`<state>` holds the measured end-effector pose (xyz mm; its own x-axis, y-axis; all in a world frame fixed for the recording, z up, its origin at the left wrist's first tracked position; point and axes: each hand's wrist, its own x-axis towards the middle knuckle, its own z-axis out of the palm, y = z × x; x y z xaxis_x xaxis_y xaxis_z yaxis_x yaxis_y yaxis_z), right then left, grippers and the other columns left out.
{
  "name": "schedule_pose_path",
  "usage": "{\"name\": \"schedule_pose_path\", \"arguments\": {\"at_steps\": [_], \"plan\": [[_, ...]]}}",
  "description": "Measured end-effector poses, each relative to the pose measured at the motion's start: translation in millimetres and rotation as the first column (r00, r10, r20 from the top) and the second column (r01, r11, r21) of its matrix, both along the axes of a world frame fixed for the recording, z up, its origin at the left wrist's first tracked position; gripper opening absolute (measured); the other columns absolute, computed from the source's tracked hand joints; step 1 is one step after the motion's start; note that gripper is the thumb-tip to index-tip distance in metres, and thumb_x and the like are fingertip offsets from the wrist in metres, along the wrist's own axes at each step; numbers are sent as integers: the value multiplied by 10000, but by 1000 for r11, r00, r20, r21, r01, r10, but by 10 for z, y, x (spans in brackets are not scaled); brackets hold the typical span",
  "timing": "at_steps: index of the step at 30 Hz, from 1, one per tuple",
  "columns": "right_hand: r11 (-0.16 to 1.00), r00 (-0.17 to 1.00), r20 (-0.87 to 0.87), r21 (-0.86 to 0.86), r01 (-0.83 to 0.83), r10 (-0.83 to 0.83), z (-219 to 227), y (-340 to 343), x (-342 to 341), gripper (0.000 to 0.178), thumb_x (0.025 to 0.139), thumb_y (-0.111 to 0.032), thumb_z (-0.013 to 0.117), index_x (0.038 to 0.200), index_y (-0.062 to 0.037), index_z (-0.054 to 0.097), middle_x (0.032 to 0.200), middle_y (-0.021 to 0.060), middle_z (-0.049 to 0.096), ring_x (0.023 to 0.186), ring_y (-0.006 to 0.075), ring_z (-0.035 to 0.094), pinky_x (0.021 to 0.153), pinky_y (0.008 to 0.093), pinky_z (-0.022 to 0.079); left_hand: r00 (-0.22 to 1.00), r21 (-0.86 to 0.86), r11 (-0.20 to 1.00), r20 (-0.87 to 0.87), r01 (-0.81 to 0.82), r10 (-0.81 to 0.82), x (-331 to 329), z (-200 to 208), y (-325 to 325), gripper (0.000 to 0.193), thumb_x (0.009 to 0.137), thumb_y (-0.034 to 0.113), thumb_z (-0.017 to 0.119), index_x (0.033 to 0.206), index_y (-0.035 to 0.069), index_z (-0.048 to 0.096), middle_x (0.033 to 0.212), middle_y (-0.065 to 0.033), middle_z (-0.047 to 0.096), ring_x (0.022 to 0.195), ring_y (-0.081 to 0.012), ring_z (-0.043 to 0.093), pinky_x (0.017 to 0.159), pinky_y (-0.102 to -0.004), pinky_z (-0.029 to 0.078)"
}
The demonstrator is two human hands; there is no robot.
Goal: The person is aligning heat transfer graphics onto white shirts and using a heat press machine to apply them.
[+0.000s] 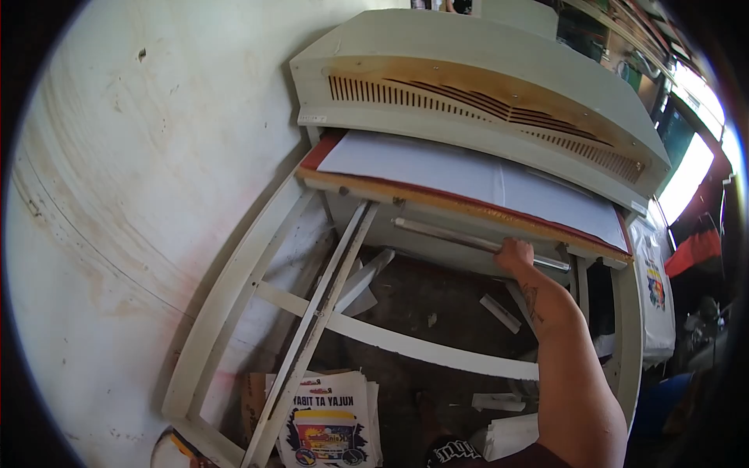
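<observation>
My right hand (515,256) is closed around a long round metal handle bar (445,233), which runs along under the front edge of a padded bed. The bed (468,201) has a reddish pad and a worn yellowish-brown front edge. A white sheet (437,164) with a slight crease lies over the pad. Above the bed stands the wide off-white hood (484,74) of what looks like a large heat press, slotted with vents and scorched brown around them. My left hand does not show.
A pale metal frame (437,351) with a slanting rail (312,327) extends toward me. Below it lie printed sheets (331,421) and white scraps (499,313). A stained wall (140,234) borders the left. White printed bags or sheets (654,288) hang at right.
</observation>
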<state>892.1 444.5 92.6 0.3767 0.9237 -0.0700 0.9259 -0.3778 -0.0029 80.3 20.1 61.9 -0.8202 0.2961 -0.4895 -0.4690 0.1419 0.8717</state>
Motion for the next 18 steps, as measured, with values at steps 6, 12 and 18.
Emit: {"name": "schedule_pose_path", "arguments": {"at_steps": [6, 12, 18], "plan": [[999, 999, 33, 9, 42, -42, -230, 905, 479, 323, 795, -284, 589, 1034, -70, 625, 1080, 141, 635, 1075, 307, 568, 928, 444, 395, 993, -45, 997, -93, 70, -74, -69, -159, 117, 405, 947, 204, 491, 1278, -23, 437, 1233, -120, 500, 1118, -278, 485, 929, -417, 422], [993, 995, 49, 82, 83, -87, -202, 1566, 473, 351, 785, -307, 648, 1060, -93, 608, 1062, 145, 637, 1063, 313, 569, 927, 453, 396, 990, -206, 979, -135, 8, -37, 197, 186, 166, 553, 939, 343, 480, 1369, 14, 373, 1401, -141, 381, 1267, -328, 377, 1025, -451, 340], [983, 957, 227, 77, 169, -182, -539, 2128, 1010, 270, 859, -242, 550, 1062, -72, 603, 1075, 157, 631, 1059, 320, 575, 934, 459, 396, 998, -356, 934, -54, 22, -45, 335, 326, 489, 562, 954, 366, 334, 1426, 64, 290, 1492, -107, 248, 1349, -333, 252, 1088, -455, 228]]}}
